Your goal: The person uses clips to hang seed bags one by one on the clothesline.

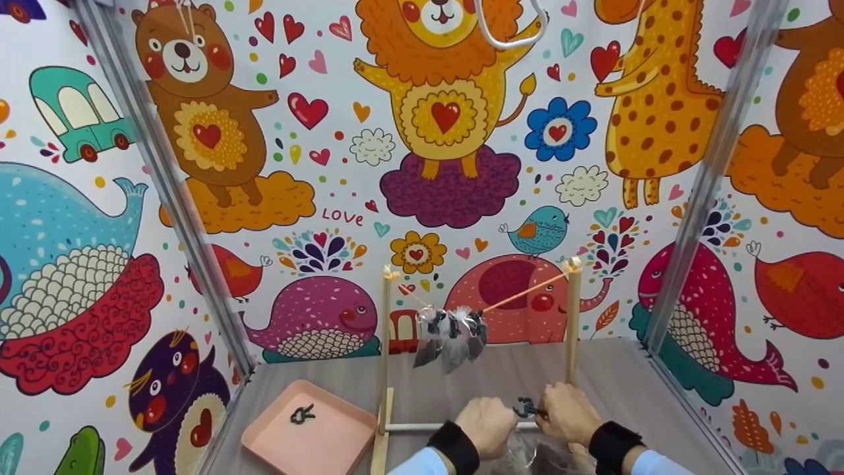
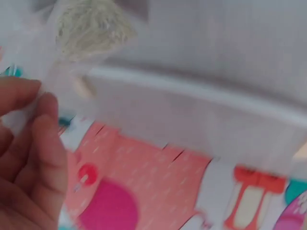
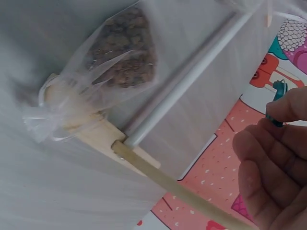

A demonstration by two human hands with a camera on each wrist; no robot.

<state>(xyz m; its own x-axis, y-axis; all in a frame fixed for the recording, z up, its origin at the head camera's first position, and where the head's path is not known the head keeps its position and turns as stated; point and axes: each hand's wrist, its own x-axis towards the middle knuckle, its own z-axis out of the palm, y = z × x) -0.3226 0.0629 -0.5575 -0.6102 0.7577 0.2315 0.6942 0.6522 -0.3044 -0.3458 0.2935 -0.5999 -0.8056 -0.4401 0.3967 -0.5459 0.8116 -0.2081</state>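
My left hand (image 1: 486,425) has its thumb and fingertips together on the gauzy end of a sheer bag (image 2: 93,31) with pale, stringy contents. In the right wrist view, my right hand (image 3: 280,158) pinches a small dark green clip (image 3: 277,103) between thumb and finger; its exact kind is unclear. From above, green pieces (image 1: 525,407) show between the two hands. Another sheer bag (image 3: 127,52), filled with brown bits and tied with a white ribbon, lies by the wooden foot of the rack, below my right hand.
A stand with two wooden posts (image 1: 572,323) and a white crossbar (image 1: 415,427) carries an orange cord (image 1: 527,291). Several sheer bags (image 1: 455,340) hang from the sagging cord. To the left, a pink tray (image 1: 267,439) holds a dark green clip (image 1: 303,413). Patterned walls surround the table.
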